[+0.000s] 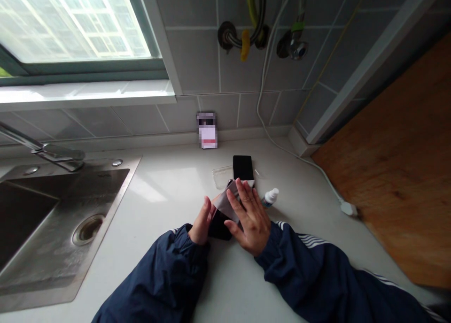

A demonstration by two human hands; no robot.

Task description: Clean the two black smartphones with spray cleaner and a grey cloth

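Low over the counter, my left hand (201, 222) grips a black phone (220, 225) by its left edge, thumb up along the side. My right hand (251, 217) lies over the phone with fingers stretched out and spread. Under those fingers a thin grey cloth (225, 204) covers the phone's upper part. Just beyond the hands lies another black phone (242, 167), with a clear phone case (221, 176) beside it on the left. A small bottle with a white cap (271, 195) is to the right of my right hand, its lower part partly hidden.
A steel sink (116, 210) with a faucet (59, 155) is at the left. A blurred-out upright item (207, 131) leans against the tiled wall. A white cable (285, 149) runs down to a plug (348, 209) at the right, near a wooden panel (398, 173).
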